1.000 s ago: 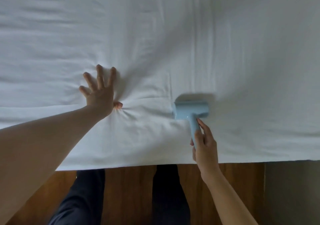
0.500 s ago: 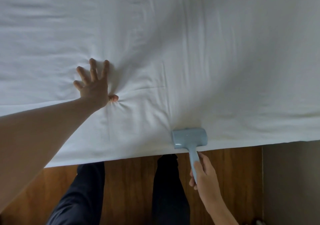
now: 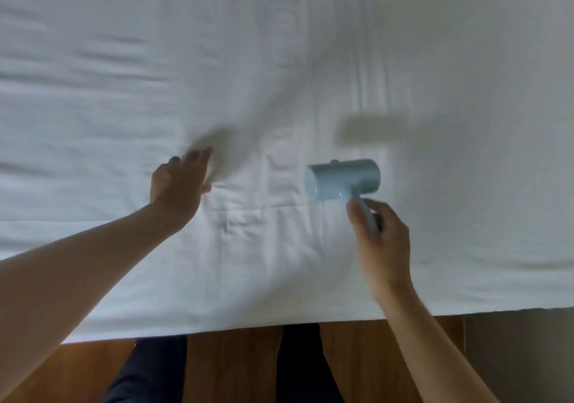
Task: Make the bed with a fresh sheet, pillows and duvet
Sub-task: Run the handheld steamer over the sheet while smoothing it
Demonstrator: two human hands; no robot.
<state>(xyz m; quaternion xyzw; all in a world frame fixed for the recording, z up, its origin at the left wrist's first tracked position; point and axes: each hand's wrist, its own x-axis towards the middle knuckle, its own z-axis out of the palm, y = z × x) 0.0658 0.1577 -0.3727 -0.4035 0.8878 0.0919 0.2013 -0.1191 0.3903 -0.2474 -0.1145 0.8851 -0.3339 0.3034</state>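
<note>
A white sheet [image 3: 279, 61] covers the bed and fills most of the view, with soft creases running across it. My right hand [image 3: 380, 241] grips the handle of a pale blue lint roller [image 3: 343, 179], whose drum is lifted off the sheet and casts a shadow further up. My left hand [image 3: 178, 185] hovers just above the sheet to the left of the roller, fingers together and blurred, holding nothing.
The sheet's near edge [image 3: 248, 328] hangs over the bedside. Below it lies a wooden floor [image 3: 233, 368], with my dark-trousered legs [image 3: 149, 371] standing on it. A grey surface [image 3: 521, 356] sits at the lower right.
The roller went from the sheet's near edge back up over the bed and now hangs above it. My left hand has lifted off the sheet, and the puckered creases under it have relaxed.
</note>
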